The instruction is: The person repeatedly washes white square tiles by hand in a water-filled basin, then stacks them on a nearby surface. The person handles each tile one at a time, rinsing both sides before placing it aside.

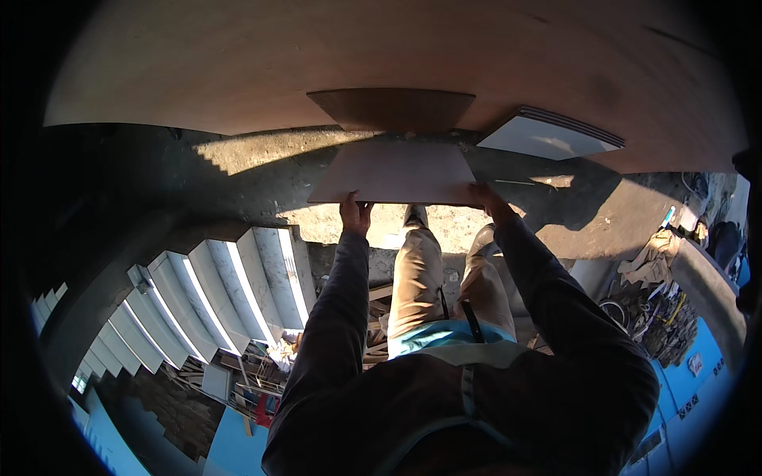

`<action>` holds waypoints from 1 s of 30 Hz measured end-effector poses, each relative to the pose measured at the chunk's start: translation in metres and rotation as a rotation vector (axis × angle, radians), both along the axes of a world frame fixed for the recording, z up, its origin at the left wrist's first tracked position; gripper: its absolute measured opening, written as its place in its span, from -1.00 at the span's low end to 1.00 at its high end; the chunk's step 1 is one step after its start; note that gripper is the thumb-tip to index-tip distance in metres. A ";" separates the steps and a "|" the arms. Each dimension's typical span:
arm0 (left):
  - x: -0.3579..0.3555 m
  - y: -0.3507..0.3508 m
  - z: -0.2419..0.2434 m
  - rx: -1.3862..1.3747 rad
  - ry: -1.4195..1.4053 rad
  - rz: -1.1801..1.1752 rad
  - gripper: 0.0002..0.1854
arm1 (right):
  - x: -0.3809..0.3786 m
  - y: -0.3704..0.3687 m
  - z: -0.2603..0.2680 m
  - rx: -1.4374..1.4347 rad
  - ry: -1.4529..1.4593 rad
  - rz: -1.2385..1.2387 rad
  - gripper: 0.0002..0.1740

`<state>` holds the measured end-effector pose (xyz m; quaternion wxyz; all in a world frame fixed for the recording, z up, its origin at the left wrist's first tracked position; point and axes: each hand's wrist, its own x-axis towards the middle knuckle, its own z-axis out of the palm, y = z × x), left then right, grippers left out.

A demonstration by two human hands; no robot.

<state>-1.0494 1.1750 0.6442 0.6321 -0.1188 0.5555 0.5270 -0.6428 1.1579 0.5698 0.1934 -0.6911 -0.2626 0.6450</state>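
A flat rectangular panel (396, 172), light brownish, is held out before me by its near edge. My left hand (356, 217) grips its near left corner area, thumb on top. My right hand (489, 199) holds the near right corner. Just beyond, a darker rectangular panel (393, 110) stands at the foot of a large smooth brown wall (238, 65). To its right, a stack of several pale-faced panels (547, 138) leans by the same wall. What the held panel is made of, I cannot tell.
Rough concrete floor (268, 149) lies in patches of sun and shade. Tiled stairs (220, 291) are at the lower left, with wood scraps (378, 324) between them and my legs. A brown cloth (652, 259) and heaped debris (661, 321) are at the right.
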 end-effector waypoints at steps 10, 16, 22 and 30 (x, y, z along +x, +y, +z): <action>-0.038 0.081 -0.074 -0.111 -0.055 -0.034 -0.68 | -0.022 0.064 -0.039 -0.315 0.281 -0.266 -0.55; -0.044 0.096 -0.084 -0.150 -0.049 -0.021 -0.64 | -0.035 0.086 -0.049 -0.471 0.188 -0.240 -0.61; -0.060 0.108 -0.101 -0.200 -0.046 -0.048 -0.67 | -0.046 0.105 -0.036 -0.419 0.226 -0.224 -0.67; -0.054 0.124 -0.101 -0.194 -0.064 -0.050 -0.71 | -0.038 0.121 -0.042 -0.407 0.207 -0.240 -0.68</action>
